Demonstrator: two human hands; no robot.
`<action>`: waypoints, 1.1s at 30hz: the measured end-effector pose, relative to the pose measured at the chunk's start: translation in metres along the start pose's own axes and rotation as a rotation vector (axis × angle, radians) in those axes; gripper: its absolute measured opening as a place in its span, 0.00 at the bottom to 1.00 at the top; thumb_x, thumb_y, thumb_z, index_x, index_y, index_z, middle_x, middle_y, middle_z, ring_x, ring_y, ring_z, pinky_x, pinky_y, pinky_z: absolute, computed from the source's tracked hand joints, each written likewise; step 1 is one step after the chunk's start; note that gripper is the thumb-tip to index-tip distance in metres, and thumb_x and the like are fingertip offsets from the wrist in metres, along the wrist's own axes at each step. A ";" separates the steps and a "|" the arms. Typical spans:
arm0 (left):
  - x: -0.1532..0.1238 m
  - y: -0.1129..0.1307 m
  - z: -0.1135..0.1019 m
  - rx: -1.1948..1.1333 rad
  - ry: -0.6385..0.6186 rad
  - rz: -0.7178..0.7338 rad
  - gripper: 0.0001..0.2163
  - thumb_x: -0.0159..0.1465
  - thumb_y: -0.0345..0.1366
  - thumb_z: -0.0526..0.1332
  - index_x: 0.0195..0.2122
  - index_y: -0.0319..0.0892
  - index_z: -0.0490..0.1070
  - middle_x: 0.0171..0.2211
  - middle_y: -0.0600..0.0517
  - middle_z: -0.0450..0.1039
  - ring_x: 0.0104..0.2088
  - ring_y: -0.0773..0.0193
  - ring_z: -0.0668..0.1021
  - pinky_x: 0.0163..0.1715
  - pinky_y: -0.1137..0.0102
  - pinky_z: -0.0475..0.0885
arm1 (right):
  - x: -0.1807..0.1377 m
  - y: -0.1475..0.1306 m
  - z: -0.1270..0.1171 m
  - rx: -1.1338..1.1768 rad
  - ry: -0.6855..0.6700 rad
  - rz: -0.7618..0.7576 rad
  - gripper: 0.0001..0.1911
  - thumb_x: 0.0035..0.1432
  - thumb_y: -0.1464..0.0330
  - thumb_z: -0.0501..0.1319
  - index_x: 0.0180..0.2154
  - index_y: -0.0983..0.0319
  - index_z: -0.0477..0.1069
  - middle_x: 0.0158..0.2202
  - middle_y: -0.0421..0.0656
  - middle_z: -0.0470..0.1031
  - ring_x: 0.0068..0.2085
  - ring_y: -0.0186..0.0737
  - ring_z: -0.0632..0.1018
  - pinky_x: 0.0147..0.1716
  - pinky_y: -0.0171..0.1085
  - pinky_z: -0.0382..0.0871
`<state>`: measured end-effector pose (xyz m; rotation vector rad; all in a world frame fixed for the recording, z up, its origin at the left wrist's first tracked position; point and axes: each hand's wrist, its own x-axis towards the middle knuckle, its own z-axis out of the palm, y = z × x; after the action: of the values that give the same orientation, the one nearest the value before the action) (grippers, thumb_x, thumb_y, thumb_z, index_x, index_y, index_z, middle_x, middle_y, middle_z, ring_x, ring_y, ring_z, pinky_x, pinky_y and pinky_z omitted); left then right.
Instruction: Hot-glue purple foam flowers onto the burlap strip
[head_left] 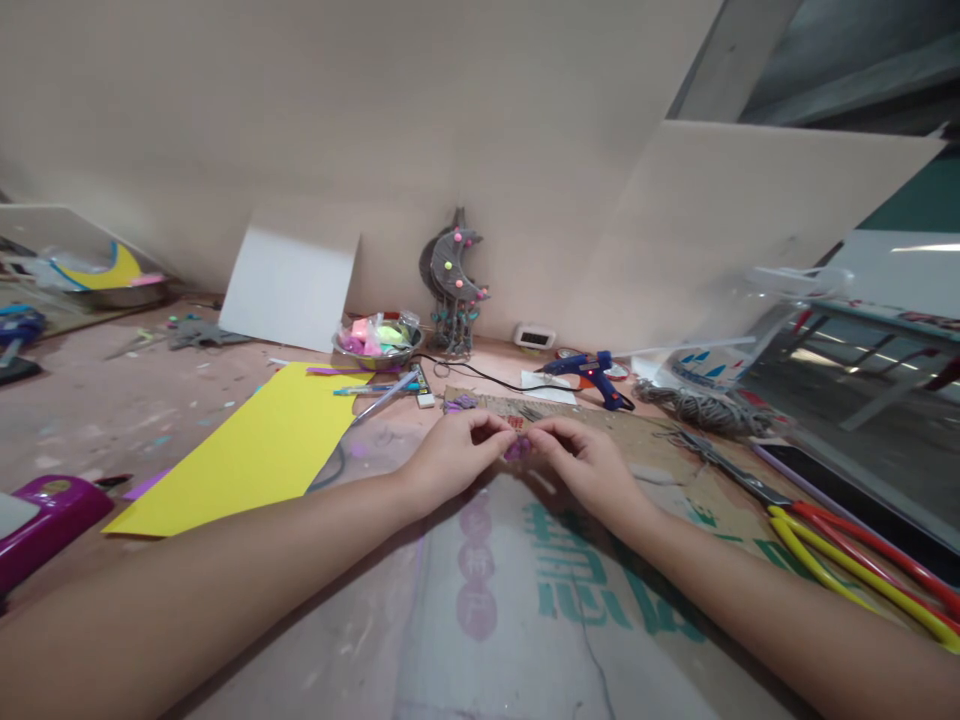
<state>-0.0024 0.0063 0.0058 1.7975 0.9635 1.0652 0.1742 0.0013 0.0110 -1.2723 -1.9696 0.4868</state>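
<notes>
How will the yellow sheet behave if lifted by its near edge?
Probably light: the yellow sheet looks thin, like paper or card. Likely bendable, though it lies flat without curling, so maybe fairly stiff. The blue pen overlapping its far end may roll or slide off.

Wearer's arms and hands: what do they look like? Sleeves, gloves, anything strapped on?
Bare left hand and bare right hand, no gloves. Left forearm and right forearm are uncovered, tapering to the wrists. No sleeves, watch, bracelet, cables or markings visible.
</notes>
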 end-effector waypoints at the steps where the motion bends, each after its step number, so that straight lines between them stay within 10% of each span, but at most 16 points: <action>1: 0.000 0.000 0.000 -0.004 0.000 0.001 0.08 0.58 0.36 0.56 0.29 0.38 0.71 0.28 0.52 0.73 0.31 0.66 0.73 0.33 0.74 0.66 | 0.000 0.000 0.000 0.008 -0.004 0.003 0.12 0.56 0.63 0.55 0.32 0.62 0.73 0.30 0.41 0.77 0.32 0.38 0.75 0.32 0.35 0.67; 33: -0.003 0.000 0.001 0.059 -0.065 -0.035 0.11 0.57 0.40 0.55 0.31 0.38 0.73 0.29 0.51 0.73 0.30 0.66 0.72 0.30 0.73 0.65 | 0.001 -0.002 -0.001 0.052 0.008 0.036 0.11 0.55 0.62 0.55 0.29 0.63 0.71 0.26 0.41 0.74 0.28 0.36 0.73 0.28 0.34 0.65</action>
<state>-0.0026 0.0038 0.0045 1.8451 0.9928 0.9599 0.1736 0.0012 0.0137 -1.2775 -1.9182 0.5464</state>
